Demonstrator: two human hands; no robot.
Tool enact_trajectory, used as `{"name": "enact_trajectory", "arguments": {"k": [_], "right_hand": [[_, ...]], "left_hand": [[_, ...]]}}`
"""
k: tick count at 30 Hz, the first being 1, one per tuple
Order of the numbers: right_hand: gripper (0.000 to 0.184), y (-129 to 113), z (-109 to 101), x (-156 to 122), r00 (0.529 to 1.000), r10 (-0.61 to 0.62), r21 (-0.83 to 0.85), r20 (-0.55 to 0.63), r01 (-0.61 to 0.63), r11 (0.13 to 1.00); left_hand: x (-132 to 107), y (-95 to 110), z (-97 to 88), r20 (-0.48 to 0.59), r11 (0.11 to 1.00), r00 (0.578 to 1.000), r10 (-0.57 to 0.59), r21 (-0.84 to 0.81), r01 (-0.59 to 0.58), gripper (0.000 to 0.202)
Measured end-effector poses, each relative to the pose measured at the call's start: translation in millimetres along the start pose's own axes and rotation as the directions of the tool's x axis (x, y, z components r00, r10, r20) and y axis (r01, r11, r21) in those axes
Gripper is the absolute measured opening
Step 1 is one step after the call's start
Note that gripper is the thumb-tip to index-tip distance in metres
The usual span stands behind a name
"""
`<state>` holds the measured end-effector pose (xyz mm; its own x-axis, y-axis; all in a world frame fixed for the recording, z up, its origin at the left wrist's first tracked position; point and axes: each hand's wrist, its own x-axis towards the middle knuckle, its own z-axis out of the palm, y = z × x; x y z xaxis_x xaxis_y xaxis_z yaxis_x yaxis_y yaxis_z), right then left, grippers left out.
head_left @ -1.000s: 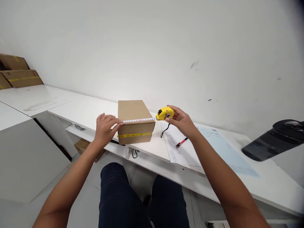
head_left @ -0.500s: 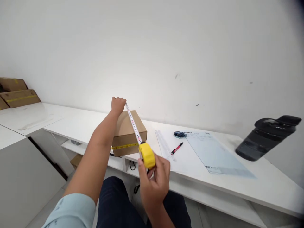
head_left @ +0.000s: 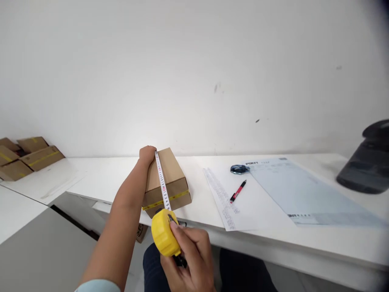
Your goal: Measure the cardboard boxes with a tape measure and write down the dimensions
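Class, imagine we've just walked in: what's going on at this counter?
A person has a yellow tape measure drawn out lengthwise over a cardboard box on a white counter. The left hand is at the blade's far end; the right hand grips the case. A pen lies on paper to the right.

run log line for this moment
left hand: at far end of blade | right hand: holding tape measure | blade: across cardboard box | pen: on paper
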<state>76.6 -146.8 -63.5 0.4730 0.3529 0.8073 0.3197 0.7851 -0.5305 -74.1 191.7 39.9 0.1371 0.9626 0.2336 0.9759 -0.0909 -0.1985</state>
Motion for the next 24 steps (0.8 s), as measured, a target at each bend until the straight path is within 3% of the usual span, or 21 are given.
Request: {"name": "enact_trajectory", "arguments": {"k": [7,11,18,24], "right_hand": [[0.067,11.0,-6.5,8.7,0.991,0.127,0.034,0.043,-0.128,0.991],[0.067,27.7,-7.2,12.6,0.99,0.136,0.023,0.032,-0.136,0.99],[0.07,54.1,14.7,5.6,1.0,0.017,-0.013,0.007,-0.016,1.0],[0.073,70.2,37.4,6.7,0.998,0.059,-0.017,0.03,-0.058,0.998]], "left_hand": [[13.6,6.3,-0.9,0.018,1.0,1.0,0.02,0.014,-0.02,0.026],[16.5,7.2,-0.3,-0.01,0.999,1.0,-0.008,-0.054,0.008,0.036],[11.2,7.6,6.4,-0.022,0.967,0.993,-0.115,-0.23,0.107,0.045],[8.8,7.4,11.3,-0.03,0.94,0.992,-0.124,-0.325,0.108,0.039]]}}
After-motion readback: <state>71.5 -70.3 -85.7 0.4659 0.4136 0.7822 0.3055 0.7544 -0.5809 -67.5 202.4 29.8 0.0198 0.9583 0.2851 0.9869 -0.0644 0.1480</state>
